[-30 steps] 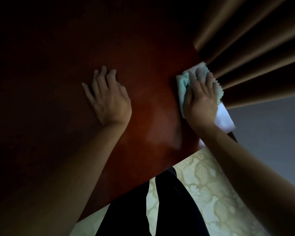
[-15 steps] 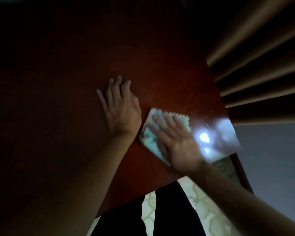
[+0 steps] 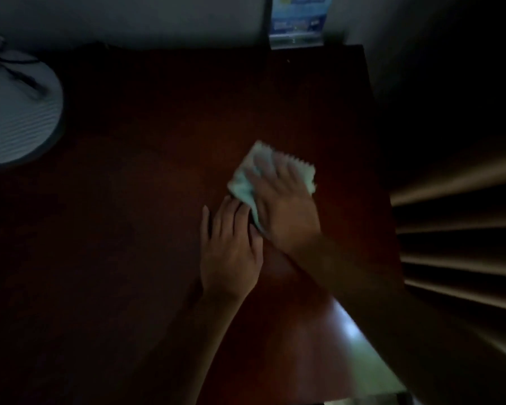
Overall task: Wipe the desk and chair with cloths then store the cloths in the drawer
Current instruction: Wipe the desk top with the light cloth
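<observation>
Pale green cloth (image 3: 247,182) flat on the dark red-brown desk (image 3: 146,217), nearer its right edge than its left. Right hand (image 3: 281,206) pressing down on the cloth with straight, spread fingers, blurred. Left hand (image 3: 231,247) flat on the desk just beside it, palm down, fingers straight, fingertips reaching the cloth's near edge. White ribbed lampshade (image 3: 15,118) at the left edge. Blue card holder (image 3: 297,21) at the far right corner. Pleated curtain (image 3: 462,229) beyond the right edge.

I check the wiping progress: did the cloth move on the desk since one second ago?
Yes. The cloth left the desk's right edge beside the curtain, going inward, under the right hand.
</observation>
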The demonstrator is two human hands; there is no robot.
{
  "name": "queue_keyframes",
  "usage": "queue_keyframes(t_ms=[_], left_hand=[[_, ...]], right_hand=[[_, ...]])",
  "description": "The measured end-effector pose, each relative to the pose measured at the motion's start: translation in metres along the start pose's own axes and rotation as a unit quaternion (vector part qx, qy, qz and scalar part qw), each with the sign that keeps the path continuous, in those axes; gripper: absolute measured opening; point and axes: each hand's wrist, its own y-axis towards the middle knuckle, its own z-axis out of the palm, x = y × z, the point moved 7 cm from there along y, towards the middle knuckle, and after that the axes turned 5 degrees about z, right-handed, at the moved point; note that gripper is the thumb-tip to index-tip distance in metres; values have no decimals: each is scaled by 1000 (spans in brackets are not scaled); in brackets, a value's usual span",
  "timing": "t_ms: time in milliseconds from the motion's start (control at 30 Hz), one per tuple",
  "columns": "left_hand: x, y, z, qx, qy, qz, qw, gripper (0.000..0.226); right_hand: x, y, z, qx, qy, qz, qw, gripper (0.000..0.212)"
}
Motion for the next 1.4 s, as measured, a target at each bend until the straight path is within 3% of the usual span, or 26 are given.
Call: queue_keyframes(t_ms=[100, 233, 367, 500, 600, 767, 867, 1000, 1067, 1167, 1267, 1400], left_hand=[[0, 2, 1, 2, 11, -7, 1000, 42], [-4, 2, 2, -19, 35, 11, 999, 43], [-5, 1, 2, -23, 35, 18, 999, 43], [-1, 3, 3, -24, 40, 14, 999, 46], [-1, 1, 4, -13, 33, 11, 999, 48], [-2, 2, 3, -16, 28, 6, 999, 47], [-1, 1, 3, -25, 21, -1, 999, 45], [0, -2, 4, -24, 16, 0, 1000, 45], [0, -2, 4, -28, 17, 2, 999, 47], [1, -1, 5, -25, 17, 1, 1000, 48], [1, -1, 4, -29, 13, 0, 1000, 48], [2, -3, 5, -22, 9, -2, 1000, 51]], right_hand=[[-26, 2, -9, 22, 16, -72, 997, 45], [-115, 102, -25, -36, -18, 28, 999, 47], [-99, 153, -18, -58, -4, 91, 994, 52], [-11, 81, 0, -22, 48, -79, 996, 46], [-32, 62, -7, 6, 32, -154, 988, 43], [-111, 151, -18, -29, 1, 7, 1000, 53], [-56, 151, -1, -39, 12, -19, 999, 52], [18, 110, 23, 38, 16, -207, 978, 49], [3, 126, 17, 31, 16, -210, 977, 48], [-32, 179, 12, -8, 4, -125, 992, 50], [0, 204, 26, 11, -16, -68, 997, 60], [73, 137, 40, 56, -5, -238, 970, 56]])
